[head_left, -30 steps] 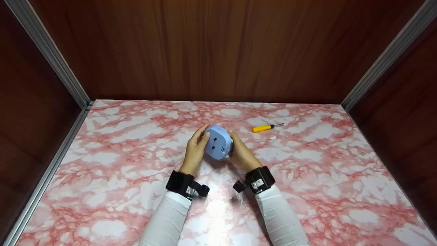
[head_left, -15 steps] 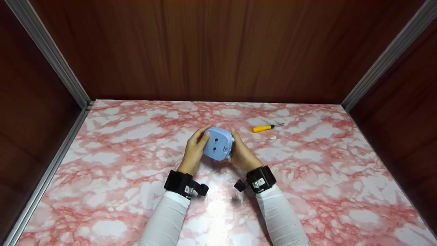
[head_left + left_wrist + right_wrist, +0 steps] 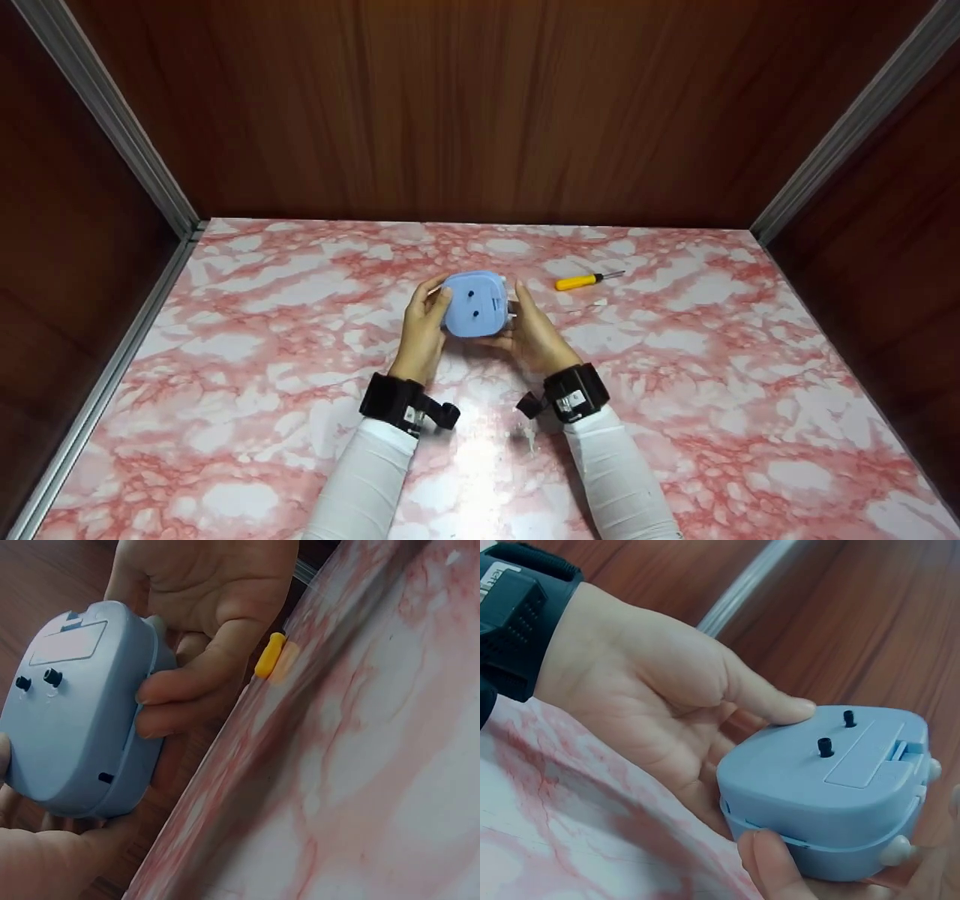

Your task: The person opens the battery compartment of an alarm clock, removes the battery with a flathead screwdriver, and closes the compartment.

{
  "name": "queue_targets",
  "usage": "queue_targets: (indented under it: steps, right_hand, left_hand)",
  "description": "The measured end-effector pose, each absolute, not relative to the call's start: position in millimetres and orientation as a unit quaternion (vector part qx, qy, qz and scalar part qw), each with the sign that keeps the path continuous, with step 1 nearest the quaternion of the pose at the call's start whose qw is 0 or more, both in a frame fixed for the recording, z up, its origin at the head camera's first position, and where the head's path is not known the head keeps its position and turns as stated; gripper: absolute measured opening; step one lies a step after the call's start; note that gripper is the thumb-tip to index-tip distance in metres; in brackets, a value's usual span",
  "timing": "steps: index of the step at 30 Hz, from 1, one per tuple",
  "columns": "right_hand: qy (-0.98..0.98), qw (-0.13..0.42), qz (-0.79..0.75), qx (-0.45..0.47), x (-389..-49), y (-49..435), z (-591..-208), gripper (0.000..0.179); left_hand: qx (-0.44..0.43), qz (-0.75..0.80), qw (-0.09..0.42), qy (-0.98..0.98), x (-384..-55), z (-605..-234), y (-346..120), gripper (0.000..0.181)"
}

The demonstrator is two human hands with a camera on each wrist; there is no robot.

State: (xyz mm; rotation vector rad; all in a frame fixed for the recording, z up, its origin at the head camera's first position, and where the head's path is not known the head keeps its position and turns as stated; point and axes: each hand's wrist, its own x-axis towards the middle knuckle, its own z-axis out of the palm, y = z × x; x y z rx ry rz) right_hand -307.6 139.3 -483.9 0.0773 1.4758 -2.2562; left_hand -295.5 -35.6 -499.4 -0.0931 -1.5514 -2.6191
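A light blue plastic alarm clock (image 3: 484, 322) is held above the table with its back facing up. Its dial is hidden underneath. Two black knobs (image 3: 825, 747) and a battery cover (image 3: 864, 757) show on the back, and white feet (image 3: 897, 850) stick out on the side toward the right hand. My left hand (image 3: 421, 330) grips the clock's left side, thumb on the back and fingers below. On the opposite side, my right hand (image 3: 538, 337) has bent fingers (image 3: 169, 686) against the casing near its seam, while its thumb stands apart from it.
A screwdriver (image 3: 576, 283) with a yellow handle lies on the table behind and to the right of the hands. The red and white marbled tabletop (image 3: 262, 390) is bounded by dark wood panels (image 3: 480, 112) at the back and sides.
The clock has turned and tilted so that its back faces up more squarely. Gripped by the left hand throughout, it has shifted slightly away; the right thumb has moved off its edge.
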Motion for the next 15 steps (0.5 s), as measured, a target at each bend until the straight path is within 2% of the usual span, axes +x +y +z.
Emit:
queue_targets:
  steps: [10,15]
  right_hand:
    - [0.545,0.153,-0.823,0.051,-307.0,138.8,-482.3,0.061]
    - [0.542,0.135,-0.829,0.017,-304.8,140.1,-484.0,0.041]
  left_hand:
    - [0.009,-0.888,0.025,-0.458,-294.8,-500.1,-37.7,0.045]
    - [0.031,-0.894,0.028,-0.447,-295.8,-501.5,-35.1,0.042]
